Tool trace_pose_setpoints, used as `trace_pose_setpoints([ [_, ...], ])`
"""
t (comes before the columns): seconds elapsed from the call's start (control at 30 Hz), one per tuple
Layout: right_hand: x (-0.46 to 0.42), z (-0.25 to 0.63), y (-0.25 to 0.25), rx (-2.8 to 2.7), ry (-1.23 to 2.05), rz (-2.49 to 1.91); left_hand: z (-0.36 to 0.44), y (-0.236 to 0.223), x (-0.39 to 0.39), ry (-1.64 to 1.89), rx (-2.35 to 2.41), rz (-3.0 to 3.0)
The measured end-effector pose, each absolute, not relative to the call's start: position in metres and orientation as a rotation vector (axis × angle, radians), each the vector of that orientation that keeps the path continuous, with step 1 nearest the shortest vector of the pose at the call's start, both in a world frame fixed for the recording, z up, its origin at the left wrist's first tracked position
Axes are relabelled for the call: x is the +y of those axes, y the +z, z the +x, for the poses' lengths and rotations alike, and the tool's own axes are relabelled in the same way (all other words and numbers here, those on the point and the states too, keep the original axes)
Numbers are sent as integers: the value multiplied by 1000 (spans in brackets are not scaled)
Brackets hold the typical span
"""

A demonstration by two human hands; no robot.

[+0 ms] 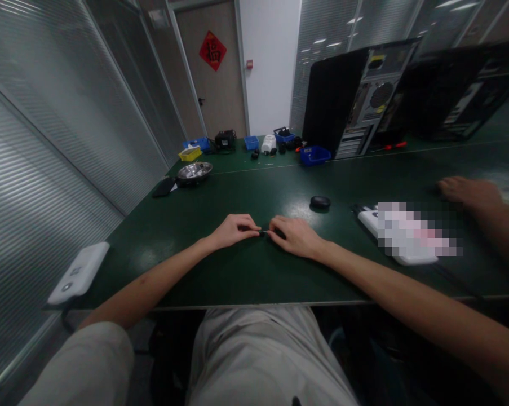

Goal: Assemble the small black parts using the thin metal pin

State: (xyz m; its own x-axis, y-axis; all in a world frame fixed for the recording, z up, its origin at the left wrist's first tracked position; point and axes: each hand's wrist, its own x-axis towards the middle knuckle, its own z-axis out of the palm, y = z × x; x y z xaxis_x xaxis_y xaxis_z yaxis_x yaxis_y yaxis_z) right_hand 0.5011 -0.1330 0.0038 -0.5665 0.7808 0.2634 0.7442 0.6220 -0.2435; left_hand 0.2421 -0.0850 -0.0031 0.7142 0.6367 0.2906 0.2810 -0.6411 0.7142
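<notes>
My left hand [237, 231] is low over the green table, its thumb and fingertips pinched together. A tiny black piece [262, 233] shows at those fingertips, too small to name. From the other side my right hand [295, 235] meets it, thumb and forefinger also closed in a pinch. A thin, light sliver seems to run between the right fingertips and the black piece; I cannot make out what it is. Both wrists stay near the tabletop. Beyond my right hand lies a black oval object [320, 202], like a computer mouse or small case.
A white device [80, 273] sits at the left edge, and another [406, 239] is at right near another person's hand [469, 192]. A metal bowl [194, 171], a blue tray [315, 155], a yellow tray [190, 154] and a computer tower [355, 101] stand farther back.
</notes>
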Motion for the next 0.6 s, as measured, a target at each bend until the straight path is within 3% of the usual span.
trace_pose_setpoints([
  [0.6,-133,500,4,-2481,195,-1194,241,-1,-85,690,702,2310],
])
